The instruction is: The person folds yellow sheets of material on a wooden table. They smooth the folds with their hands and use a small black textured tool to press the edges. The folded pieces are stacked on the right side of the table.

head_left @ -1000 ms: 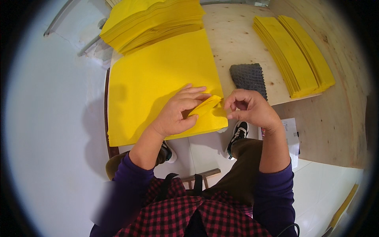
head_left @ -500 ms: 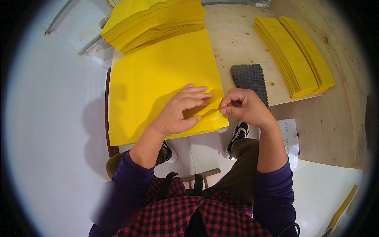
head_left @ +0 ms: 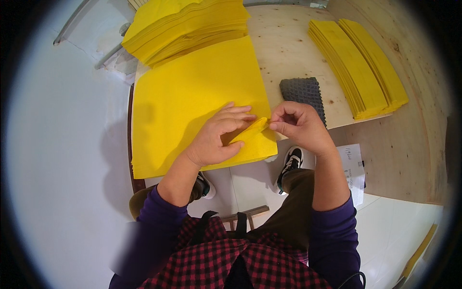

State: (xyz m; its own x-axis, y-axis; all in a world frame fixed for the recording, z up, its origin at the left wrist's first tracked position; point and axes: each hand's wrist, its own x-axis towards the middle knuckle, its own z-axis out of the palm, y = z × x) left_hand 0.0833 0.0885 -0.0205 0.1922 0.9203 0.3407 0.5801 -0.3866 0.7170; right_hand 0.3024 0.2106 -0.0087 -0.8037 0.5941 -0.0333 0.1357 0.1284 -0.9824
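Observation:
A stack of yellow felt-like sheets [head_left: 185, 96] lies on the table right in front of me. My left hand [head_left: 216, 135] rests on the top of it, fingers spread and thumb apart. Beside it, my right hand [head_left: 303, 126] pinches the raised edge [head_left: 256, 128] of a yellow sheet near the stack's right corner, thumb against forefinger. That edge stands up in a narrow fold between the two hands. How many layers are in the pinch is hidden by the fingers.
Behind the stack rises a thicker pile of yellow sheets [head_left: 192, 31]. To the right, a folded dark grey textured cloth [head_left: 304, 94] and two piles of yellow strips [head_left: 349, 67] lie on the wooden tabletop [head_left: 279, 38]. A written paper [head_left: 353, 168] hangs below the edge.
My right hand has shifted slightly upward, and the pinched yellow edge stands a bit higher. My left hand has stayed nearly in place.

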